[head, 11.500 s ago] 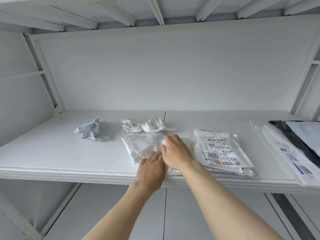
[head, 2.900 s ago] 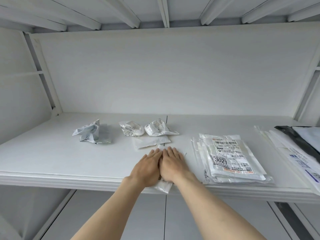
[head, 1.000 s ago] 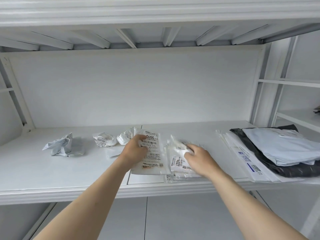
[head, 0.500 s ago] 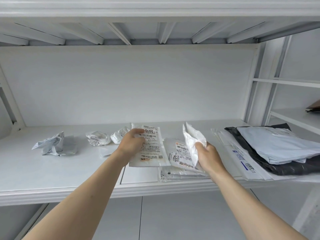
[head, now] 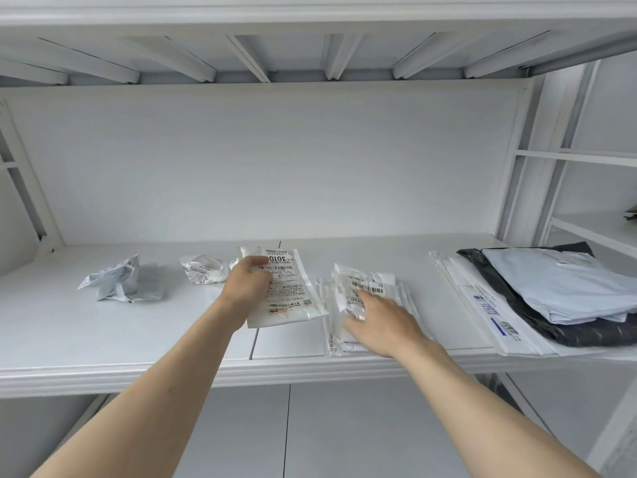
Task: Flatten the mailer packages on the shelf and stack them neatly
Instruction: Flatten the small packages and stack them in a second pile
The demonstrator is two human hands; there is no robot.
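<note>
Stacking step: the left hand (head: 246, 288) grips a labelled mailer (head: 289, 298) lifted clear, while the right hand (head: 379, 322), fingers loosely spread, presses the stack (head: 365, 291) at the shelf (head: 138, 343) front edge. Next, probably lay the held mailer squarely on top.

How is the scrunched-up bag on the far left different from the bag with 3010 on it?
The scrunched-up bag is crumpled into a lump, while the 3010 bag is smoothed nearly flat. The scrunched-up bag lies alone on the shelf with nothing touching it; the 3010 bag is held at its upper left by the left hand. The 3010 bag shows a big printed label; no such label shows on the scrunched-up bag. Both are pale plastic mailers.
</note>
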